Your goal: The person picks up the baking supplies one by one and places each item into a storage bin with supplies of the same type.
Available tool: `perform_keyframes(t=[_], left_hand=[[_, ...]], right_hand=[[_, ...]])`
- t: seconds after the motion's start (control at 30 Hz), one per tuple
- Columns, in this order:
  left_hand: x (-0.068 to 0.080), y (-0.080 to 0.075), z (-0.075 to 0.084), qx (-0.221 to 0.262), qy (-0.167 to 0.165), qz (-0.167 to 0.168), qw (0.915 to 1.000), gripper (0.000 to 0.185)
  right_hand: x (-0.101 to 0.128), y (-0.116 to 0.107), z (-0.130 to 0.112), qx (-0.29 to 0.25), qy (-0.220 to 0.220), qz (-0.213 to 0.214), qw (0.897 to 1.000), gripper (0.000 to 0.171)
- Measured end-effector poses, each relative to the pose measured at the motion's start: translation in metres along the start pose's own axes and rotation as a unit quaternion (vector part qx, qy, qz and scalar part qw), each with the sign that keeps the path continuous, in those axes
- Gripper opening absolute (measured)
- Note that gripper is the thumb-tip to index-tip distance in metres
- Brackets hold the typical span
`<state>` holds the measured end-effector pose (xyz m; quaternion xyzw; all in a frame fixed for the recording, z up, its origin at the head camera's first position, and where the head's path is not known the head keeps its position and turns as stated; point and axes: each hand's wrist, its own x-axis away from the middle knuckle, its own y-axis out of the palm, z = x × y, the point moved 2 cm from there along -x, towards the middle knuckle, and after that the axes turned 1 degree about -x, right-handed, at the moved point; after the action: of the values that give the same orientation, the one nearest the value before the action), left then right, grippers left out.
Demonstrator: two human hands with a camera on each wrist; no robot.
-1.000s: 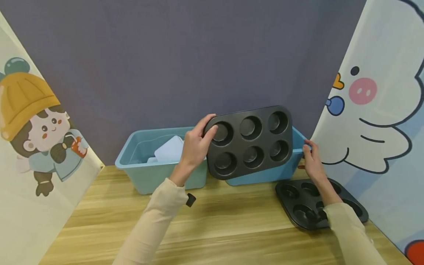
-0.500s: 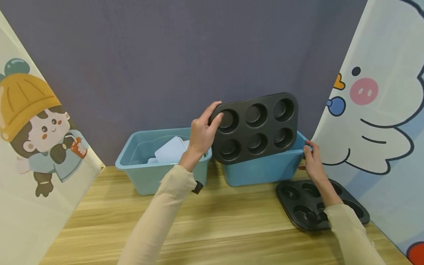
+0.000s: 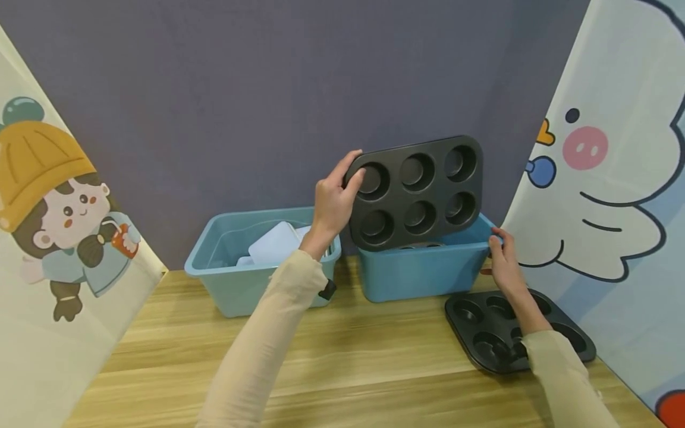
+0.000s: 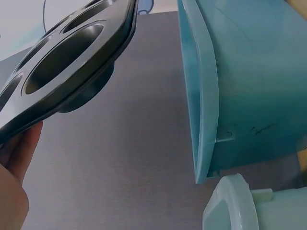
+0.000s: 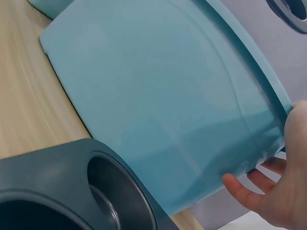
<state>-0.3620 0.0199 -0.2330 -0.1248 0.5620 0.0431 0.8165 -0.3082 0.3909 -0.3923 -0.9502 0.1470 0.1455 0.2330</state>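
Note:
My left hand [image 3: 333, 205] grips the left edge of a dark six-cup muffin tin [image 3: 397, 205], thumb on the front face near a cup. The tin is tilted up, its cups facing me, above the blue bin [image 3: 423, 274] and overlapping its rim in the head view. In the left wrist view the tin [image 4: 62, 67] is apart from the bin's rim [image 4: 207, 91]. My right hand [image 3: 505, 261] holds the right end of the blue bin's rim, with several fingers along the outer wall in the right wrist view. A second muffin tin [image 3: 492, 345] lies on the table below my right forearm.
A pale green bin [image 3: 257, 291] stands left of the blue one, with white flat pieces [image 3: 274, 242] inside. Both bins stand on the wooden table [image 3: 342, 380] near the grey back wall [image 3: 267, 107]. Printed panels [image 3: 615, 208] flank the table.
My left hand has raised the muffin tin and shifted it slightly right, so it has risen from the blue bin's front to above its rim. My right hand has stayed at the rim.

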Motion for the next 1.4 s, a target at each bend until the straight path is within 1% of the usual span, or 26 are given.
perform_keyframes(t=[0.07,0.13,0.3,0.4,0.57,0.67,0.77,0.83,0.9,0.97,1.07,1.2,1.3,1.4], left_hand=[[0.001,0.003,-0.001,0.0,0.003,0.004,1.0,0.034],[0.002,0.006,-0.002,-0.007,0.012,0.017,0.9998,0.034],[0.005,0.011,-0.005,-0.021,0.028,0.052,0.998,0.034],[0.003,0.017,-0.008,-0.025,0.033,0.051,0.9978,0.034],[0.004,0.033,-0.013,-0.041,0.05,0.033,0.9974,0.034],[0.01,0.042,-0.017,-0.052,0.057,0.033,0.9965,0.034],[0.018,0.048,-0.02,-0.062,0.07,0.041,0.9948,0.035],[0.023,0.052,-0.023,-0.071,0.077,0.046,0.9934,0.036],[0.027,0.055,-0.025,-0.071,0.08,0.044,0.9933,0.038],[0.031,0.058,-0.03,-0.078,0.078,0.033,0.9933,0.039],[0.038,0.062,-0.035,-0.086,0.078,0.006,0.9932,0.041],[0.046,0.068,-0.041,-0.09,0.07,-0.025,0.9932,0.041],[0.05,0.071,-0.045,-0.088,0.051,-0.05,0.9936,0.038],[0.052,0.074,-0.048,-0.086,0.032,-0.087,0.9919,0.036]], right_hand=[[-0.002,0.0,0.006,-0.001,-0.001,0.004,1.0,0.063],[-0.005,0.0,0.012,-0.004,-0.003,0.009,1.0,0.063],[-0.004,0.001,0.011,-0.015,-0.001,0.006,1.0,0.063],[-0.004,-0.001,0.01,-0.014,-0.001,0.004,1.0,0.064],[-0.004,-0.008,0.01,-0.009,-0.006,0.015,1.0,0.064],[-0.002,-0.007,0.012,-0.008,-0.001,0.015,1.0,0.063],[0.002,-0.005,0.01,-0.007,0.008,0.009,1.0,0.062],[0.005,-0.003,0.005,-0.009,0.011,0.005,1.0,0.061],[0.007,-0.002,-0.004,-0.016,0.013,0.004,1.0,0.06],[0.01,0.0,-0.013,-0.023,0.012,0.005,1.0,0.06],[0.014,0.001,-0.024,-0.026,0.008,0.012,1.0,0.06],[0.015,0.002,-0.029,-0.023,0.006,0.016,1.0,0.06],[0.014,0.003,-0.027,-0.027,0.005,0.015,1.0,0.061],[0.015,0.003,-0.026,-0.032,0.006,0.017,0.999,0.061]])
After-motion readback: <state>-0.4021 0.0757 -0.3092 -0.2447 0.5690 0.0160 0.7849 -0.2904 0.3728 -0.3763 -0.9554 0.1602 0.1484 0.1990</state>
